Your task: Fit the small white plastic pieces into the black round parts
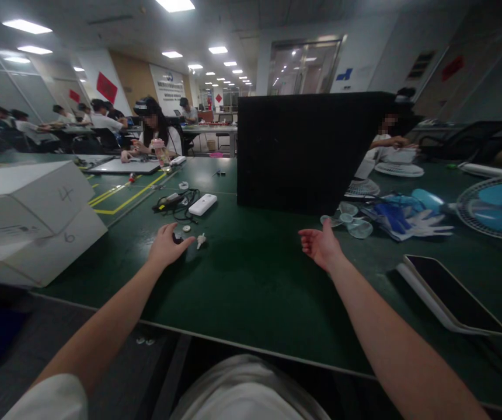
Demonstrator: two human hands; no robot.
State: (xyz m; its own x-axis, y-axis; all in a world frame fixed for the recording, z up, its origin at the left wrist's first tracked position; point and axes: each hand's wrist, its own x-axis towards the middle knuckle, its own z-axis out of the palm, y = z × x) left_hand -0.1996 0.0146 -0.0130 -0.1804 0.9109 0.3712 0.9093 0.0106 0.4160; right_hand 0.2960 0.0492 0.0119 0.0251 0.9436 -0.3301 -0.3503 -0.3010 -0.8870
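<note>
My left hand (pixel 166 247) rests low over the green table (pixel 251 291), thumb and fingers apart. A small black piece (pixel 177 238) shows between them; I cannot tell whether the hand touches it. Just right of the thumb lies a small white plastic part (pixel 201 240) with prongs, and behind it a small round white piece (pixel 186 228). My right hand (pixel 321 246) is open with nothing in it, palm turned inward, above the table. Nearest to it is a translucent fan blade (pixel 346 217), just beyond the thumb.
A large black box (pixel 295 151) stands ahead. White cartons (pixel 32 216) are at left, a white power strip (pixel 202 204) and black cable (pixel 174 201) near the middle. Gloves (pixel 408 221), a blue fan (pixel 500 204) and a phone (pixel 455 291) lie right. People sit at tables beyond.
</note>
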